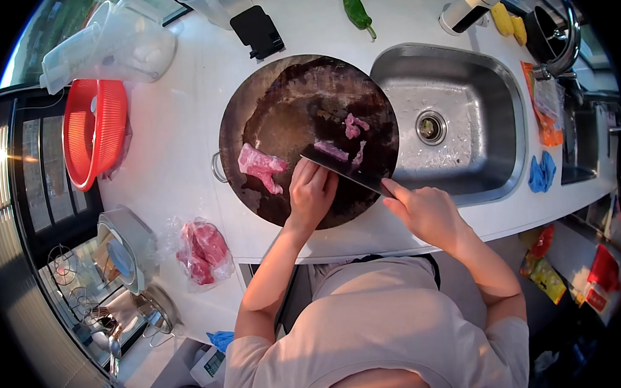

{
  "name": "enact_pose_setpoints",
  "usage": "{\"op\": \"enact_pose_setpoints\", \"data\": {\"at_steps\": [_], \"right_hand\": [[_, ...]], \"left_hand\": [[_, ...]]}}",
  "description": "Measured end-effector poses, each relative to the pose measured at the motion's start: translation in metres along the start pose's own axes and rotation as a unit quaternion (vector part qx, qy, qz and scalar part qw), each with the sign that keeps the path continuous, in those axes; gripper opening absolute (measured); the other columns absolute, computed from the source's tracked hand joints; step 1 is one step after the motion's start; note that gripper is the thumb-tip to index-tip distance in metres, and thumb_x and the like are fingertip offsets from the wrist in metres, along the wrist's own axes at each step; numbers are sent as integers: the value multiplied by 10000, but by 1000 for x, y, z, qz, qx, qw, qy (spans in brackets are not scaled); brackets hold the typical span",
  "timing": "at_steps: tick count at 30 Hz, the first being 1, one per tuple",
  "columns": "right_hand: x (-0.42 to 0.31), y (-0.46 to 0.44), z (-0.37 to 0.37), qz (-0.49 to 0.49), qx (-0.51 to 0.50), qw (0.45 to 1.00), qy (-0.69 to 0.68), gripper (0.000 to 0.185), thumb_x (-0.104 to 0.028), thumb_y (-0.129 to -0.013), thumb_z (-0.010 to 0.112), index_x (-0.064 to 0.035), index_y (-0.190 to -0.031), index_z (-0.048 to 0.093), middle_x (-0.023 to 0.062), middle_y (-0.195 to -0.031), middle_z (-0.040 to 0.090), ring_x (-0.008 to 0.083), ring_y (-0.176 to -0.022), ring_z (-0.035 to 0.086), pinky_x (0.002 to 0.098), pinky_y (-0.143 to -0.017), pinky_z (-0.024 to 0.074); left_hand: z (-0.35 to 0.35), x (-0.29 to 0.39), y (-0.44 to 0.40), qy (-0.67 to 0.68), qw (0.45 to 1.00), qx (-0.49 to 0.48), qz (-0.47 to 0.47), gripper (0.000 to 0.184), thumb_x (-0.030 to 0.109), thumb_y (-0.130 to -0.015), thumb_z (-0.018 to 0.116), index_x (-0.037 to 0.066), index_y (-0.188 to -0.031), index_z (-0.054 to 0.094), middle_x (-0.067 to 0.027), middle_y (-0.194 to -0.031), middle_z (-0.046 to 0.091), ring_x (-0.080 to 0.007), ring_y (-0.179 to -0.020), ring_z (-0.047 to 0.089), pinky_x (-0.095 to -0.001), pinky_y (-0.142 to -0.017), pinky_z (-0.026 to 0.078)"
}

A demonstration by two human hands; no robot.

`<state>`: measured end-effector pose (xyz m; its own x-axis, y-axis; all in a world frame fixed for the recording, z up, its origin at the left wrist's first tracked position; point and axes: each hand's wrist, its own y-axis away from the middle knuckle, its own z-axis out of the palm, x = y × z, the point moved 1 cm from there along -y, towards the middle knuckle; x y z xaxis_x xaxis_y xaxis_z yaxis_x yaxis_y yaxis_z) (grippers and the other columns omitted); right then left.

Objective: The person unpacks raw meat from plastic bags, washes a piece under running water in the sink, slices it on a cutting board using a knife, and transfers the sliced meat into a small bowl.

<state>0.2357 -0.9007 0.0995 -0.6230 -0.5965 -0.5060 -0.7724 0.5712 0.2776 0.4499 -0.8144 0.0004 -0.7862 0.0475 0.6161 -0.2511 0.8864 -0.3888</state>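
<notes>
On the round dark cutting board (283, 126), my right hand (422, 213) grips the handle of a cleaver (344, 170), its blade reaching left across the board. My left hand (312, 190) lies against the near side of the blade with its fingers bent together; whatever is under them is hidden. Just beyond the blade is a strip of meat (331, 150), with a thin scrap (359, 154) beside it and a small pink piece (355, 125) farther back. A larger piece of raw meat (261, 167) rests on the board's left side.
A steel sink (454, 153) adjoins the board on the right. Bagged meat (203, 252) lies at the near left, a red basket (94, 134) at the far left. Behind the board are a black stand (257, 32), a green pepper (356, 9) and a white appliance (470, 7).
</notes>
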Motion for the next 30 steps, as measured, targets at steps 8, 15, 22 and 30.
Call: {"op": "enact_pose_setpoints", "data": {"at_steps": [8, 15, 22, 30], "right_hand": [[-23, -62, 22, -33, 19, 997, -67, 363, -326, -986, 570, -61, -1232, 595, 162, -605, 624, 379, -570, 635, 468, -526, 508], [9, 14, 14, 38, 22, 999, -31, 402, -366, -969, 585, -60, -1229, 599, 154, -584, 634, 367, -570, 665, 462, -498, 522], [-27, -71, 36, -16, 54, 996, -74, 330, -362, -985, 556, -64, -1119, 602, 171, -608, 639, 389, -612, 670, 502, -520, 521], [29, 5, -6, 115, -47, 986, -116, 382, -378, -1009, 517, -20, -970, 645, 215, -655, 621, 433, -706, 647, 492, -662, 495]], "left_hand": [[-3, 2, -4, 23, 999, -24, -26, 268, 0, -707, 762, -3, -970, 713, -137, -1032, 685, -362, -1033, 636, -428, -918, 510], [0, 3, -10, 4, 1000, 9, -2, 265, -2, -713, 757, 2, -974, 713, -140, -1041, 688, -353, -1035, 634, -424, -911, 511], [0, 3, -7, 23, 1000, 2, 3, 241, -24, -723, 718, -7, -962, 693, -137, -993, 678, -351, -987, 636, -421, -881, 514], [-3, 1, -7, 40, 997, 63, 13, 223, -65, -725, 729, 16, -929, 695, -129, -960, 687, -320, -956, 659, -406, -878, 513]]}}
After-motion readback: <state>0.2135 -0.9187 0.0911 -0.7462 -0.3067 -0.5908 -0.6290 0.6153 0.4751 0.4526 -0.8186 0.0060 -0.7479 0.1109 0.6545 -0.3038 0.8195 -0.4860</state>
